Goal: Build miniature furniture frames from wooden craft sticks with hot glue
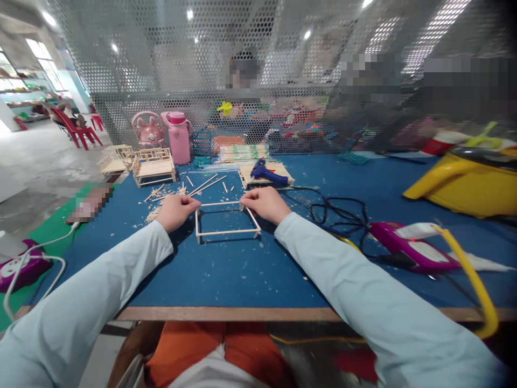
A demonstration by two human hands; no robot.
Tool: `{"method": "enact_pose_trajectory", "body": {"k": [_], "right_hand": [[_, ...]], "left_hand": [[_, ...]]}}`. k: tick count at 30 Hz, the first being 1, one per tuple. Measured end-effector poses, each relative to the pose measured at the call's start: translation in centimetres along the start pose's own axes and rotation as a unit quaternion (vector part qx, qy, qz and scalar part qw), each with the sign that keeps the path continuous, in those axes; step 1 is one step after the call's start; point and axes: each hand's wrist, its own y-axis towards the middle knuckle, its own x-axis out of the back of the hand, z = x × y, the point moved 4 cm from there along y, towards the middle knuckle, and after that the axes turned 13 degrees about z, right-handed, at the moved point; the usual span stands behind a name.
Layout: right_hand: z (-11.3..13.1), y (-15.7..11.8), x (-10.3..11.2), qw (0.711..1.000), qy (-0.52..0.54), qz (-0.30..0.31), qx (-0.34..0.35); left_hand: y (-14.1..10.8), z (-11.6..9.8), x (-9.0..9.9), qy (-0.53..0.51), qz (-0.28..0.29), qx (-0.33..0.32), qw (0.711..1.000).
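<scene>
A rectangular frame of thin wooden sticks (228, 233) with short legs at its corners stands on the blue tabletop. My left hand (176, 211) pinches its far left corner between thumb and forefinger. At the far right corner, my right hand (266, 203) grips the frame in the same way. Loose sticks (208, 185) and wood scraps lie just beyond my left hand. Behind my right hand, a blue glue gun (269, 172) rests on a stack of wooden pieces (246, 175).
Two small wooden furniture models (153, 166) stand at back left, near a pink bottle (179, 140). Black cable (339, 213) coils at right beside a purple power strip (416, 248) and a yellow container (468, 183). A perforated metal screen (161, 64) borders the back; a person sits beyond.
</scene>
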Motion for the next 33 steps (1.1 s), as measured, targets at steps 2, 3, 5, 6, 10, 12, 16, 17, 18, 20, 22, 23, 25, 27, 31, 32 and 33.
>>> {"method": "enact_pose_trajectory", "body": {"k": [2, 3, 5, 6, 10, 12, 16, 17, 18, 20, 22, 23, 25, 27, 31, 32, 33], "right_hand": [[0.0, -0.1, 0.2, 1.0, -0.014, -0.002, 0.014], [0.0, -0.2, 0.4, 0.999, -0.025, -0.007, 0.025], [0.0, -0.5, 1.0, 0.998, -0.046, -0.026, 0.047], [-0.1, -0.7, 1.4, 0.996, -0.052, -0.042, 0.055], [-0.3, -1.5, 2.6, 0.991, -0.044, -0.112, 0.053], [-0.4, -1.5, 2.5, 0.992, -0.047, -0.111, 0.05], [-0.4, -1.2, 1.6, 0.993, -0.046, -0.087, 0.06], [-0.5, -1.1, 1.5, 0.993, -0.041, -0.09, 0.062], [-0.4, -1.1, 1.6, 0.993, -0.037, -0.096, 0.064], [-0.2, -1.3, 1.9, 0.991, -0.043, -0.113, 0.064], [0.3, -1.8, 2.3, 0.987, -0.069, -0.129, 0.065], [0.7, -2.1, 2.4, 0.985, -0.086, -0.134, 0.065], [1.6, -2.8, 2.5, 0.981, -0.119, -0.141, 0.068], [2.4, -3.3, 2.3, 0.978, -0.136, -0.137, 0.076], [3.2, -3.6, 1.3, 0.974, -0.165, -0.105, 0.117], [3.1, -3.5, 1.2, 0.972, -0.174, -0.103, 0.121], [2.9, -3.4, 1.2, 0.97, -0.18, -0.107, 0.121]], "left_hand": [[-0.1, 0.1, 0.0, -0.001, 0.004, -0.008, 1.0], [-0.1, 0.1, 0.0, -0.001, 0.007, -0.013, 1.0], [-0.3, 0.1, 0.1, -0.002, 0.01, -0.018, 1.0], [-0.4, 0.1, 0.2, -0.001, 0.008, -0.021, 1.0], [-0.7, -0.3, 0.4, 0.04, 0.002, -0.045, 0.998], [-0.8, -0.6, 0.4, 0.08, 0.0, -0.054, 0.995], [-0.9, -1.0, 0.6, 0.109, -0.048, -0.079, 0.99], [-0.9, -1.1, 0.8, 0.098, -0.065, -0.084, 0.99], [-1.0, -1.1, 1.1, 0.085, -0.084, -0.085, 0.989], [-1.3, -1.3, 1.6, 0.062, -0.114, -0.079, 0.988], [-1.7, -1.6, 2.1, 0.052, -0.128, -0.07, 0.988], [-1.9, -1.8, 2.2, 0.051, -0.129, -0.07, 0.988], [-2.6, -2.4, 2.2, 0.063, -0.126, -0.078, 0.987], [-3.2, -3.1, 1.9, 0.094, -0.124, -0.098, 0.983], [-3.9, -3.7, 1.5, 0.153, -0.147, -0.109, 0.971], [-3.8, -3.7, 1.7, 0.158, -0.157, -0.105, 0.969], [-3.7, -3.5, 2.0, 0.16, -0.167, -0.101, 0.968]]}}
